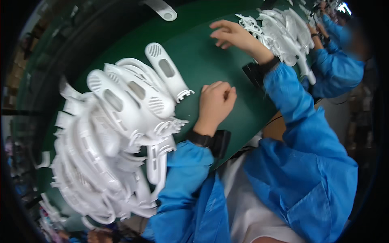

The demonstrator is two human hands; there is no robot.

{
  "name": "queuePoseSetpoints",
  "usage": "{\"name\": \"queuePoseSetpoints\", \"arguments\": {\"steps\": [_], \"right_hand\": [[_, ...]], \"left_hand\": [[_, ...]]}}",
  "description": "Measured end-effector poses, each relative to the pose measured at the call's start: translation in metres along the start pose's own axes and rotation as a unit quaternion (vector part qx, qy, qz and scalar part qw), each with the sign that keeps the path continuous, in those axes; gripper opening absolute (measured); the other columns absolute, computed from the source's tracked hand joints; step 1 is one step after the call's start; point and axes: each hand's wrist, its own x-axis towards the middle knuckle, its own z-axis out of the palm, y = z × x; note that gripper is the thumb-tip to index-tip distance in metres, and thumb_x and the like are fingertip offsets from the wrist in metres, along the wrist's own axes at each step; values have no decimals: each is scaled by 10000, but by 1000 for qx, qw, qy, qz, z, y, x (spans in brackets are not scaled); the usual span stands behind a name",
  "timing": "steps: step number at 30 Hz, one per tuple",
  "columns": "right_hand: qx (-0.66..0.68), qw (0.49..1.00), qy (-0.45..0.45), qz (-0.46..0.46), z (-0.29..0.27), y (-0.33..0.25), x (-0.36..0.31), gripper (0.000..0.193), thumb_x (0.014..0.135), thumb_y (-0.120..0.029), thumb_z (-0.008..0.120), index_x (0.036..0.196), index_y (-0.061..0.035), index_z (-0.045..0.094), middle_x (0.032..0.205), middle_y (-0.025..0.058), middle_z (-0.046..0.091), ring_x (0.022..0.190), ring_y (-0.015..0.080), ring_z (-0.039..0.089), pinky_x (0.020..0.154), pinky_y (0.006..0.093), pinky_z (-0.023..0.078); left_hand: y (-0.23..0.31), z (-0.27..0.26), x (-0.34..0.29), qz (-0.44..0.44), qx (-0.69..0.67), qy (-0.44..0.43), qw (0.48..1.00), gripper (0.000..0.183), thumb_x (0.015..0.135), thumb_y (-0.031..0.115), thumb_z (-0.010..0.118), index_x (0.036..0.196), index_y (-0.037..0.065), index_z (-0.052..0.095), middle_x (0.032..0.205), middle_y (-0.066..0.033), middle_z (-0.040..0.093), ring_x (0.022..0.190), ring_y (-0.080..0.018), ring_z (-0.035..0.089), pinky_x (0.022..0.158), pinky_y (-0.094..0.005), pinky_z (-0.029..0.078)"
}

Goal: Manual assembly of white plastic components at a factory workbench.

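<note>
My left hand [216, 104] is low over the green table, its back turned up and its fingers curled under into a loose fist. Nothing sticks out of it. The nearest thing is a white plastic cover [172, 77] with a perforated round end and an oval slot, just left of the hand. Farther off to the right, my right hand [231, 35] reaches above the table with fingers apart and nothing in them. Beside that hand lies a heap of white plastic parts [283, 30], some thin and openwork, others long and curved.
A big pile of curved white plastic covers [101, 150] fills the left of the green table [194, 44]. One more white piece [164, 10] lies at the far edge. At the upper right, a co-worker in blue sleeves [336, 73] handles things beside the heap.
</note>
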Motion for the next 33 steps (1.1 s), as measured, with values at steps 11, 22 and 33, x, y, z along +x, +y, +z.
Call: {"name": "queuePoseSetpoints", "arguments": {"steps": [11, 22, 33], "right_hand": [[-391, 849, 326, 140, -70, 70, -177, 657, 786, -456, 729, 1213, -3, 519, 931, 123, 572, 835, 221, 577, 731, 320, 462], [-143, 953, 209, 168, -42, 74, -185, 291, 737, -99, 714, 875, -32, 468, 736, -21, 448, 683, 73, 466, 600, 227, 400], [30, 989, 141, -31, -24, -36, -22, 241, 872, -335, 635, 767, -119, 618, 699, -77, 524, 623, 32, 445, 551, 220, 337]], "left_hand": [[4, 11, 14, 7, 52, -4, 999, 226, 808, 170, 626, 630, 70, 531, 623, -56, 509, 623, -261, 526, 618, -382, 347], [8, 17, 2, 18, 16, 29, 999, 192, 790, 164, 605, 632, 71, 550, 685, -85, 522, 719, -283, 550, 693, -408, 388], [6, 9, 3, 8, 0, 29, 1000, 188, 807, 134, 604, 651, 59, 531, 666, -76, 519, 682, -278, 539, 674, -396, 369]]}}
